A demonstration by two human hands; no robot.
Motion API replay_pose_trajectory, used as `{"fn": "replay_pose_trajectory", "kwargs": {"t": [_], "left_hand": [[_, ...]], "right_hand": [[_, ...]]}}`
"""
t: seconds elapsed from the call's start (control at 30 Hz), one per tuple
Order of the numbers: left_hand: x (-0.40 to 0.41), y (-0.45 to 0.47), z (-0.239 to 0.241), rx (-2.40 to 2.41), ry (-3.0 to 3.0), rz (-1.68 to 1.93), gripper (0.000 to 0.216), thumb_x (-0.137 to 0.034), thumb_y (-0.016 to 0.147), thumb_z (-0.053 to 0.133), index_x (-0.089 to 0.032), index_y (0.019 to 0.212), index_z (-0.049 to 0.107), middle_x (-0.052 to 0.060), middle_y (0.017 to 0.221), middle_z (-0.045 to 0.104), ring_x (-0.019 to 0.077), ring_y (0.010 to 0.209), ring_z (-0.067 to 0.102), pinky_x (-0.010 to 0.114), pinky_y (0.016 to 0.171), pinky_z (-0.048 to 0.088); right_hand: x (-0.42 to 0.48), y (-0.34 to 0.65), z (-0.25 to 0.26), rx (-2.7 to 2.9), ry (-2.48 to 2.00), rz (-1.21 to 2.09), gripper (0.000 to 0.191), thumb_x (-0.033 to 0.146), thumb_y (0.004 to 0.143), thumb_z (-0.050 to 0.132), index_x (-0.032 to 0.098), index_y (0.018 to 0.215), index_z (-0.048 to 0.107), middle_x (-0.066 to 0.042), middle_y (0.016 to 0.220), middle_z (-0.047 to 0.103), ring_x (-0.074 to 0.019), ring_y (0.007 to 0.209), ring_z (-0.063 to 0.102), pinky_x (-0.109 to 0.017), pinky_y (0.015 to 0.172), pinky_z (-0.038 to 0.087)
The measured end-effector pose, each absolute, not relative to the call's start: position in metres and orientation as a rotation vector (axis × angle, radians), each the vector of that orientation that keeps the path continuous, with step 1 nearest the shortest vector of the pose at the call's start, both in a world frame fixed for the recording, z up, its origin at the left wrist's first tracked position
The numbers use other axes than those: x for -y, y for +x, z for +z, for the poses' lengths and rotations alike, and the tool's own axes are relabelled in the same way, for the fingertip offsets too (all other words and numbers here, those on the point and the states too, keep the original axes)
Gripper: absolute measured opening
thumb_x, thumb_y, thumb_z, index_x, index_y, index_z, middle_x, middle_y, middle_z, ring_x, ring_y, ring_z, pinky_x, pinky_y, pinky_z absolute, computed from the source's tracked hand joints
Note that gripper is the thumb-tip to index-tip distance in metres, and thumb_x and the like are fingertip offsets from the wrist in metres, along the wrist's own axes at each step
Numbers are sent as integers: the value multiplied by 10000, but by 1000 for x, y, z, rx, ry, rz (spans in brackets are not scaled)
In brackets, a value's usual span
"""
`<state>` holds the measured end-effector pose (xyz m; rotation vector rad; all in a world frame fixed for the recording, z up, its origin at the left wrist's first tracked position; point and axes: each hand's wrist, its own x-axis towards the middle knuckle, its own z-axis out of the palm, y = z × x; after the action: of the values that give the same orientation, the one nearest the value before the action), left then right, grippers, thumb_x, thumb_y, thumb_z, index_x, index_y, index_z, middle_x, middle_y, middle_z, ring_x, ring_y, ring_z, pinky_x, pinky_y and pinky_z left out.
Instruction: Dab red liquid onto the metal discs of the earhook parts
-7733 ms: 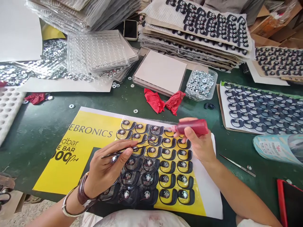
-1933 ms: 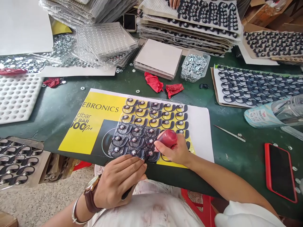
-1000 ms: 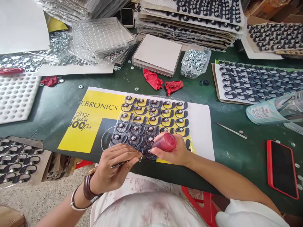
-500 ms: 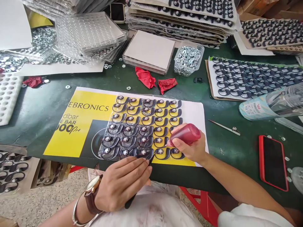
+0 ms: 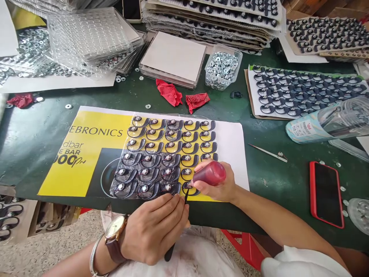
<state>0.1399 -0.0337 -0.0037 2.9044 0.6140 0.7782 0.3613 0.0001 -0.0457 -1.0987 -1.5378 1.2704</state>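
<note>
My right hand (image 5: 226,184) is wrapped round a dark red squeeze bottle (image 5: 210,173), tilted so its nozzle points down and left. The nozzle lies close to a black hook-shaped earphone part (image 5: 188,187) with a round metal piece, in the front row. Fingers of my left hand (image 5: 158,221) close on slim black tweezers (image 5: 170,252); their dark tip is at that same part, whether touching I cannot tell. Rows of similar parts sit on clear plastic over a yellow, black and white printed sheet (image 5: 57,177). My right hand hides some parts at the right.
Behind the sheet are red crumpled scraps (image 5: 169,92), a tub of metal washers (image 5: 223,67) and stacked white cards (image 5: 175,57). To the right lie a tray of dark parts (image 5: 305,92), a clear bottle (image 5: 314,123), metal tweezers (image 5: 268,153) and a red-cased phone (image 5: 327,194).
The bottle nozzle has moved down and left to the front-row part. The black tweezers' tip has come over to that part as well. The whole view has shifted slightly.
</note>
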Motion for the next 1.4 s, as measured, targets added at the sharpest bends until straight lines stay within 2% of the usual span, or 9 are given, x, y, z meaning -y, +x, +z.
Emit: {"fn": "replay_pose_trajectory", "kwargs": {"t": [0.27, 0.37, 0.53, 0.7, 1.03, 1.23, 1.4], "left_hand": [[35, 139, -4, -613, 2899, 757, 193, -155, 903, 604, -39, 1029, 694, 132, 1001, 737, 256, 972, 703, 369, 839, 597], [34, 139, -5, -632, 2892, 769, 181, -152, 909, 593, -48, 1012, 699, 120, 996, 739, 245, 964, 703, 354, 829, 597], [34, 139, -5, -652, 2875, 772, 184, -169, 924, 578, -69, 1017, 701, 104, 1001, 741, 222, 961, 704, 338, 864, 593], [34, 137, -6, -646, 2853, 768, 190, -164, 907, 602, -53, 1029, 696, 119, 1010, 738, 239, 962, 707, 354, 860, 595], [33, 137, -6, -654, 2824, 769, 180, -154, 904, 605, -57, 1024, 697, 108, 997, 741, 235, 966, 703, 355, 869, 579], [30, 137, -4, -690, 2774, 776, 181, -145, 911, 588, -74, 1046, 686, 100, 1001, 743, 212, 951, 709, 332, 865, 586], [30, 136, -5, -703, 2737, 787, 196, -149, 909, 580, -77, 1065, 673, 103, 995, 744, 220, 957, 713, 337, 854, 594]], "right_hand": [[-2, 360, -45, 1632, -1115, 1129, 164, 287, 721, 778, 193, 791, 663, -34, 714, 716, -167, 613, 682, -263, 589, 568], [-3, 360, -42, 1600, -1157, 1188, 167, 311, 750, 757, 187, 761, 646, -34, 665, 707, -159, 577, 663, -265, 576, 562], [-2, 362, -44, 1495, -1181, 1239, 242, 392, 764, 745, 184, 839, 647, -44, 661, 700, -178, 595, 668, -298, 594, 571], [-4, 363, -43, 1522, -1262, 1200, 241, 420, 784, 717, 195, 741, 640, -24, 582, 653, -174, 555, 640, -295, 559, 552], [-5, 359, -40, 1597, -1253, 1177, 245, 382, 764, 738, 182, 678, 626, -33, 648, 679, -159, 568, 627, -280, 565, 534], [-6, 362, -33, 1629, -1326, 1165, 280, 411, 832, 671, 176, 680, 663, -23, 555, 646, -155, 534, 616, -281, 562, 528], [-5, 363, -35, 1594, -1320, 1182, 289, 429, 827, 678, 179, 683, 658, -20, 549, 640, -155, 523, 613, -286, 543, 525]]}}
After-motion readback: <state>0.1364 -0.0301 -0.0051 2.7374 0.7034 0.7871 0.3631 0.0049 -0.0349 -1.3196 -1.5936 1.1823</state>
